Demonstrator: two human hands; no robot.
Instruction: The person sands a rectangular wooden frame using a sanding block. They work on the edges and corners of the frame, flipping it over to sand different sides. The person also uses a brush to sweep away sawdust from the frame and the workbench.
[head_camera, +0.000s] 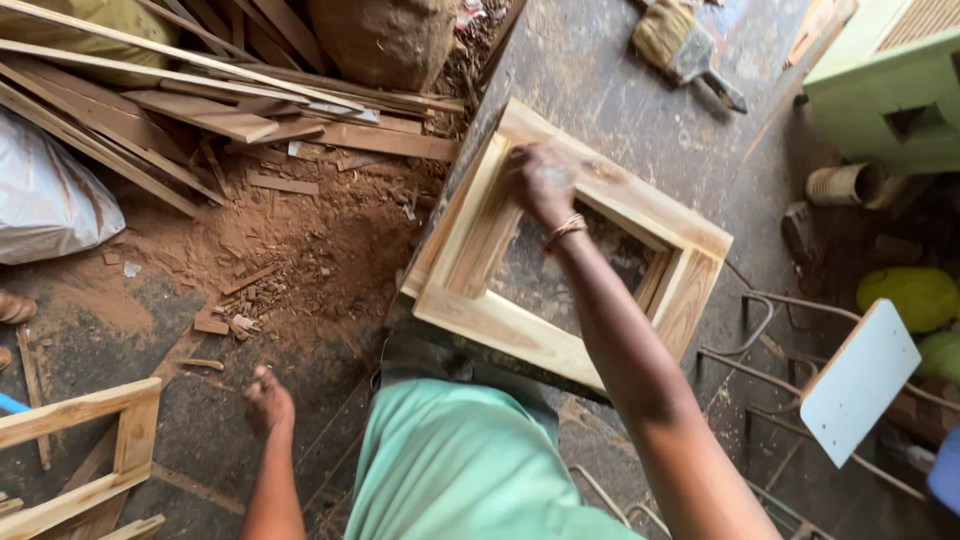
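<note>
We're rubbing along the wooden frame at centre frame, right hand pressed on its upper-left rail, grip blurred, left hand loosely curled, empty, lower left; next, likely the neighbouring rail.

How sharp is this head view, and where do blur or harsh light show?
Head view: the right hand on the wooden frame is smeared by motion blur; the left hand is slightly soft; sawdust and wood offcuts look crisp; the white sack is bright, near blown out; the edges bend like a wide lens.
</note>
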